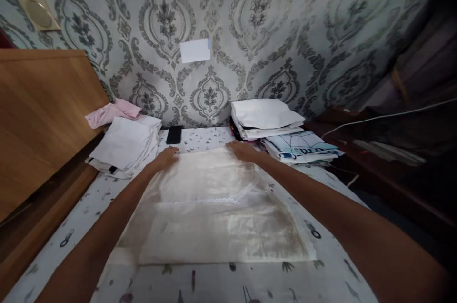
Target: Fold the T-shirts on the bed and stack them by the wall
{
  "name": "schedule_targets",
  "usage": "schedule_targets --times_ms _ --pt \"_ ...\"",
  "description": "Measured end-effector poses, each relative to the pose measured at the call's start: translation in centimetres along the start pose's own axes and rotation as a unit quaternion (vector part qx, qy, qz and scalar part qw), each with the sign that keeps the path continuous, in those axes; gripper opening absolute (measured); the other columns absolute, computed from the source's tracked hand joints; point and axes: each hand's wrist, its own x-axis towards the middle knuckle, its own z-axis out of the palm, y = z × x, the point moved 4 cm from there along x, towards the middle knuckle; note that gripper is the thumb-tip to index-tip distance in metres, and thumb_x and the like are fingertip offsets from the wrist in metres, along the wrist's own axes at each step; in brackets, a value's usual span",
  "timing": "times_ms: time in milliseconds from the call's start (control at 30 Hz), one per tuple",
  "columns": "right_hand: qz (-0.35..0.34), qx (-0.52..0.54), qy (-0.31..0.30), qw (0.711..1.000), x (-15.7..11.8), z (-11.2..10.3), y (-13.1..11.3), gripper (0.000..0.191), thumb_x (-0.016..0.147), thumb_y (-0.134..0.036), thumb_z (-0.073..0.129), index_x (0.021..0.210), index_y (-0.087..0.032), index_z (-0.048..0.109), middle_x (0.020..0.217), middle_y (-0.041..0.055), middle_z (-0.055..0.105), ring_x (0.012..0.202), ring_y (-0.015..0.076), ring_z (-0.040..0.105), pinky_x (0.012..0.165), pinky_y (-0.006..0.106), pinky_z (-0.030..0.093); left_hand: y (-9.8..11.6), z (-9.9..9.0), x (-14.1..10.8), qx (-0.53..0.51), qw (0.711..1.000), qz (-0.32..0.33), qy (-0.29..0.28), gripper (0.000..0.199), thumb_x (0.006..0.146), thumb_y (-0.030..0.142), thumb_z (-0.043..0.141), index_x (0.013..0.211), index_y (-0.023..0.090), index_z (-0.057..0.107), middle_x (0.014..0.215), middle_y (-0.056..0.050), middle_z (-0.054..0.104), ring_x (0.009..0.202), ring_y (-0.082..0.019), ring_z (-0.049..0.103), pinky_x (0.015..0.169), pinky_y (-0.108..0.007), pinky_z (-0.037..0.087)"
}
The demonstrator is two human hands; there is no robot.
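Observation:
A cream cloth [200,231] with a white lace trim across its middle lies spread in front of me, with light creases. My left hand [167,157] is at its far left corner, fingers closed on the edge. At the far right corner, my right hand [243,151] has its fingers bent together over the cloth's edge. The fingertips of both hands are partly hidden. Under the cloth is a white sheet with small printed motifs [200,288].
Folded white cloths [121,143] and a pink cloth [116,111] lie at the left, beside a wooden panel [43,117]. A black phone [174,135] lies near the wall. White folded fabric [266,113] and a printed folded cloth [300,143] are stacked at the right. A cable [389,116] hangs there.

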Motion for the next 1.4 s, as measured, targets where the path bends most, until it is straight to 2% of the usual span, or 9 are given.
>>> schedule_targets --times_ms 200,333,500,733,967,1067,1200,1300,1400 --pt "0.04 -0.038 -0.016 0.998 -0.4 -2.2 -0.6 0.031 0.086 -0.005 0.045 0.109 -0.01 0.067 0.118 0.0195 0.062 0.095 0.0247 0.064 0.078 0.032 0.047 1.6 -1.3 -0.5 0.031 0.999 0.001 -0.01 0.015 0.076 0.018 0.051 0.086 0.018 0.061 0.097 -0.01 0.069 0.093 -0.026 0.063 0.083 -0.036 0.047" --pt "0.026 -0.053 0.032 0.998 -2.6 -5.0 -1.5 0.026 0.085 -0.005 0.047 0.102 -0.01 0.067 0.12 0.021 0.062 0.116 0.032 0.053 0.095 0.04 0.039 3.6 -3.5 -3.8 0.041 0.999 0.017 0.024 0.01 0.083 0.023 0.046 0.088 0.021 0.054 0.092 -0.006 0.066 0.088 -0.023 0.06 0.076 -0.033 0.044" --pt "0.015 -0.019 0.086 0.996 -7.5 -7.1 -2.3 0.028 0.078 -0.002 0.049 0.099 -0.013 0.064 0.095 0.0132 0.07 0.097 0.0262 0.059 0.096 0.036 0.033 6.1 -4.6 -9.1 0.108 0.99 0.068 0.062 0.014 0.089 0.023 0.04 0.094 0.023 0.054 0.095 -0.006 0.066 0.083 -0.022 0.061 0.068 -0.031 0.042" --pt "-0.008 -0.001 0.088 0.996 -14.9 -4.7 -4.1 0.028 0.079 -0.002 0.05 0.1 -0.014 0.064 0.096 0.0122 0.071 0.098 0.0261 0.06 0.098 0.037 0.032 7.0 -1.5 -13.4 0.177 0.973 0.143 0.049 0.022 0.09 0.014 0.039 0.095 0.022 0.059 0.098 -0.009 0.067 0.093 -0.025 0.062 0.078 -0.036 0.048" --pt "-0.013 0.02 0.061 0.998 -17.0 -2.5 -4.5 0.02 0.087 -0.008 0.049 0.094 -0.015 0.067 0.098 0.0124 0.071 0.098 0.0258 0.062 0.092 0.038 0.039 7.1 0.7 -14.8 0.161 0.975 0.147 0.032 0.026 0.094 0.015 0.041 0.106 0.02 0.063 0.108 -0.012 0.069 0.104 -0.025 0.062 0.093 -0.042 0.049" --pt "-0.033 0.017 0.065 0.997 -16.7 -2.1 -4.0 0.021 0.087 -0.012 0.049 0.094 -0.016 0.069 0.097 0.0121 0.071 0.095 0.0262 0.063 0.089 0.04 0.042 5.7 -0.3 -15.7 0.144 0.975 0.162 0.043 0.033 0.093 0.017 0.044 0.122 0.019 0.059 0.122 -0.013 0.066 0.115 -0.026 0.059 0.104 -0.044 0.043" --pt "-0.047 0.017 0.059 0.997 -16.4 -2.2 -4.2 0.026 0.09 -0.018 0.046 0.098 -0.018 0.071 0.101 0.0112 0.072 0.097 0.0272 0.065 0.09 0.042 0.045 -0.1 -3.5 -16.3 0.126 0.983 0.104 0.082 0.05 0.086 0.017 0.048 0.136 0.015 0.05 0.136 -0.014 0.058 0.127 -0.028 0.051 0.11 -0.046 0.039" --pt "-0.048 0.019 0.049 0.997 -16.1 -2.6 -4.9 0.026 0.092 -0.02 0.046 0.1 -0.02 0.071 0.105 0.012 0.073 0.102 0.0297 0.065 0.092 0.044 0.046 -4.8 -5.2 -15.8 0.125 0.989 0.03 0.066 0.05 0.085 0.015 0.047 0.135 0.012 0.052 0.132 -0.015 0.059 0.124 -0.026 0.053 0.107 -0.041 0.043" --pt "-0.054 0.021 0.05 0.997 -15.8 -2.7 -5.5 0.023 0.091 -0.021 0.049 0.099 -0.021 0.071 0.106 0.0118 0.073 0.102 0.0307 0.065 0.092 0.044 0.047 -6.7 -5.7 -15.2 0.157 0.987 0.018 0.032 0.04 0.085 0.014 0.047 0.123 0.014 0.061 0.123 -0.012 0.064 0.116 -0.025 0.057 0.103 -0.038 0.046"
